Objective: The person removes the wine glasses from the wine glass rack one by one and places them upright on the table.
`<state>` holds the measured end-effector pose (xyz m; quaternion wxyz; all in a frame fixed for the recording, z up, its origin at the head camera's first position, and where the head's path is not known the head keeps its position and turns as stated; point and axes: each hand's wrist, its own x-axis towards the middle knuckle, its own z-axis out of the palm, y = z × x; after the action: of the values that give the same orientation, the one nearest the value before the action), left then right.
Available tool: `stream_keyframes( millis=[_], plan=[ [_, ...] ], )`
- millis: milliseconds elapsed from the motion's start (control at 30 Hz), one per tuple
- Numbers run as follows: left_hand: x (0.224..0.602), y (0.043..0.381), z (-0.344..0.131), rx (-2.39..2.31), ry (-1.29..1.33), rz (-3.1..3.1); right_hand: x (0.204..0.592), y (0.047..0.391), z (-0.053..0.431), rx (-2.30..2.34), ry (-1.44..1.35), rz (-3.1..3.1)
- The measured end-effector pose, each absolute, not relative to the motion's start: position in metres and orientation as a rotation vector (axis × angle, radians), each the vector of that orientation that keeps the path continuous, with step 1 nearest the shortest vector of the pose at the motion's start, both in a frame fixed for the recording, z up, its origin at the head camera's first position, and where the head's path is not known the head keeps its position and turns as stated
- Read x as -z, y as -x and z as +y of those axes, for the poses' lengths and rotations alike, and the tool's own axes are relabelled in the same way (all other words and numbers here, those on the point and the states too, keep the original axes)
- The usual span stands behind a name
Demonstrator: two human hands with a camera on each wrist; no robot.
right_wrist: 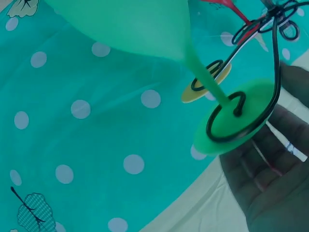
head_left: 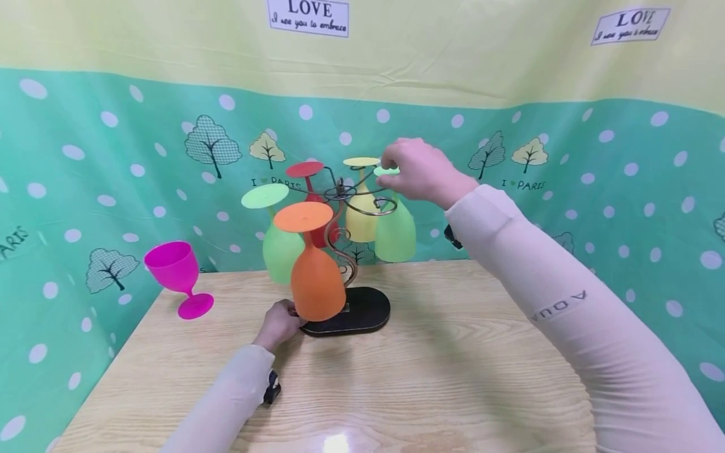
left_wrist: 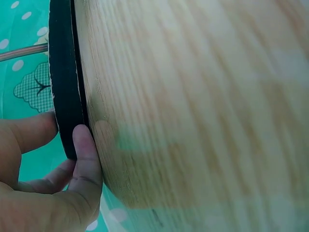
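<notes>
1. Nearest the camera, the right arm [head_left: 566, 314] in its pale, lettered sleeve crosses from the lower right corner, rising up and inward.
2. At its end the right hand [head_left: 425, 168] is raised and bent downward, its thumb and fingers pinching the rim of a mint-green goblet's foot.
3. That mint-green goblet [head_left: 395, 234] hangs at the right side of a wire goblet rack [head_left: 340, 192], a wire hook curling around its stem beside the foot. Its foot points up and its mouth down; its long axis is near vertical, the bowl leaning slightly rightward.
4. The left arm [head_left: 223, 402] reaches forward from the bottom edge, low over the wooden table [head_left: 481, 352]. The left hand [head_left: 280, 324] grips the left end of the rack's black base [head_left: 370, 311], fingers and thumb on its edge.
5. Four more hang foot-up: an orange goblet [head_left: 318, 283] in front, a light-green goblet [head_left: 283, 258] at left, a red goblet [head_left: 304, 169] and a yellow goblet [head_left: 360, 223] behind.
6. A magenta goblet [head_left: 178, 267] stands mouth-up on the table, left of the rack and apart from it.
</notes>
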<state>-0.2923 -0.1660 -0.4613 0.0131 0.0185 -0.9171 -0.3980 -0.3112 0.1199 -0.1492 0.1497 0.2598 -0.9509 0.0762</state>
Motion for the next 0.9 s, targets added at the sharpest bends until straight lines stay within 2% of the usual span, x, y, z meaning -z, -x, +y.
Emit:
stream_keyframes(
  millis=[300, 900],
  plan=[
    [0.463, 0.293, -0.167, 1.235, -0.083, -2.876, 0.146, 0.308, 0.112, -0.057, -0.672, -2.751],
    [0.464, 0.295, -0.167, 1.25, -0.084, -2.878, 0.149, 0.305, 0.124, 0.081, -0.789, -2.539]
  ],
)
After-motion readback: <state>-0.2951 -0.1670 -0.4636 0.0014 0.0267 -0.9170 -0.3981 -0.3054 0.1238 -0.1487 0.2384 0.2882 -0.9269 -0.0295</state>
